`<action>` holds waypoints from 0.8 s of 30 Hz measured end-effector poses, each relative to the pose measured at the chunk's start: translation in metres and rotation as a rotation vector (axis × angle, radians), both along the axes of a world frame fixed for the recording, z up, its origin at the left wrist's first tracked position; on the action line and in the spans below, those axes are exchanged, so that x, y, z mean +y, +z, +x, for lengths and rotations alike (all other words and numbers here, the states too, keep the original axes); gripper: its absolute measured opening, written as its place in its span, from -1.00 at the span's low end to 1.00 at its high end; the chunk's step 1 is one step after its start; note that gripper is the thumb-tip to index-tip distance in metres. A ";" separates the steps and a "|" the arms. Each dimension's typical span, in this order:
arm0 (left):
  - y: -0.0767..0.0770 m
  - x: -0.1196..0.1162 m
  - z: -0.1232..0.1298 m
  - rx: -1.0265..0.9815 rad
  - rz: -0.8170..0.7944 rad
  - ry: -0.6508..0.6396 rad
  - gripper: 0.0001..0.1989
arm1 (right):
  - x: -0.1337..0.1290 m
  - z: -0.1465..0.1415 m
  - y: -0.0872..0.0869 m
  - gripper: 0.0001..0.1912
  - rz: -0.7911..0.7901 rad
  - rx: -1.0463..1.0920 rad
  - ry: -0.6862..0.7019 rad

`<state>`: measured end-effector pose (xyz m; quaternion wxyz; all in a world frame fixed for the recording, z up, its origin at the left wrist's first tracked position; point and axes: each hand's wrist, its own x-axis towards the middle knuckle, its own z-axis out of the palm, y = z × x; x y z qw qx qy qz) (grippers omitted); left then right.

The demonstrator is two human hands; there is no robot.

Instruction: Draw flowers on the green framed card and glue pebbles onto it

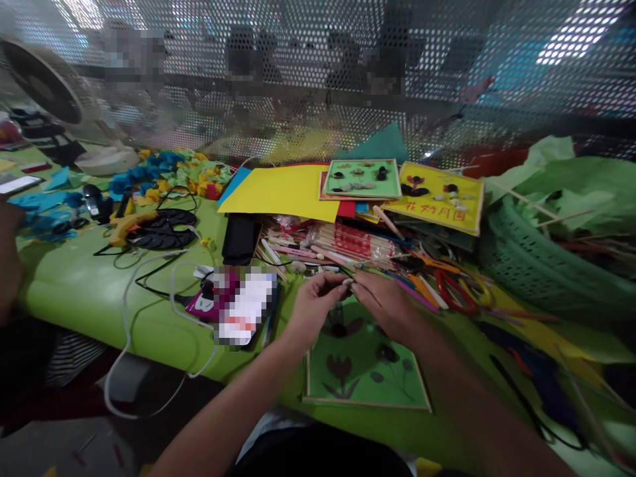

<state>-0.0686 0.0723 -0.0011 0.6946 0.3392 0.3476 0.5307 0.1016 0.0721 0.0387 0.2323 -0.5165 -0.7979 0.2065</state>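
Observation:
Both my hands meet over the top part of a green picture board (397,391) with a thin pale frame and dark flower shapes on it. Between my fingertips is a small pale, pebble-like piece (347,283). My left hand (318,301) pinches it from the left, thumb and fingers bent. On the right side, my right hand (382,301) is closed with its fingertips against the same piece. The back of that hand hides its thumb. My hands and forearms cover the board's upper corners.
Behind my hands lie pens and packed sticks (342,240). Orange-handled scissors (454,291) and a green basket (536,258) are on the right, with a dark blue glue gun (536,377) nearer. A phone (248,308), white cable (126,344) and yellow glue gun (130,226) lie left.

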 end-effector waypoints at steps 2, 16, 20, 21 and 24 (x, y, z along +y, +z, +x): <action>-0.001 0.000 0.000 -0.002 -0.003 0.002 -0.67 | -0.001 -0.001 -0.002 -0.71 0.007 -0.007 -0.005; 0.002 0.001 -0.001 -0.057 -0.021 -0.010 -0.65 | 0.000 0.000 -0.007 -0.63 -0.091 0.282 0.041; 0.001 0.000 -0.002 -0.045 -0.024 -0.013 -0.66 | 0.000 -0.002 -0.009 -0.70 -0.011 0.169 0.004; 0.001 0.000 -0.002 -0.042 -0.023 -0.015 -0.66 | 0.000 -0.003 -0.010 -0.72 0.008 0.145 -0.006; 0.001 0.001 -0.002 -0.035 -0.024 -0.023 -0.66 | 0.000 -0.004 -0.014 -0.72 0.026 0.118 -0.020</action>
